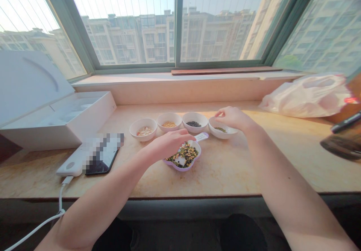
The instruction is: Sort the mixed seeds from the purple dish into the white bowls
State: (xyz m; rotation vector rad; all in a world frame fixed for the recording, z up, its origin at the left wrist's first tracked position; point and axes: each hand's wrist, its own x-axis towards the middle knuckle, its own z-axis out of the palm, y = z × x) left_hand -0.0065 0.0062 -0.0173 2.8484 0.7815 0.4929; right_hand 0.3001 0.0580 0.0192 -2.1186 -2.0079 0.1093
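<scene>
A lilac-rimmed scalloped dish (184,167) with a short handle holds mixed green, black and yellow beans (188,152). My left hand (172,142) hovers over its far left side, fingers drawn together; whatever its fingertips pinch, if anything, is hidden. Just beyond stands a row of small white bowls. My right hand (231,117) is above the rightmost bowl (227,135), which contains small green beans (221,129). Its fingers are bent and close together, their contents too small to make out. Black beans (194,124), yellow grains (169,124) and pale flat pieces (144,131) fill the other bowls.
An open white box (93,112) stands at the left, with a power bank (73,164), white cable (60,198) and phone (104,157) before it. At the right are a plastic bag (307,95) and a dark glass vessel (342,140). Windows rise behind the counter (242,176).
</scene>
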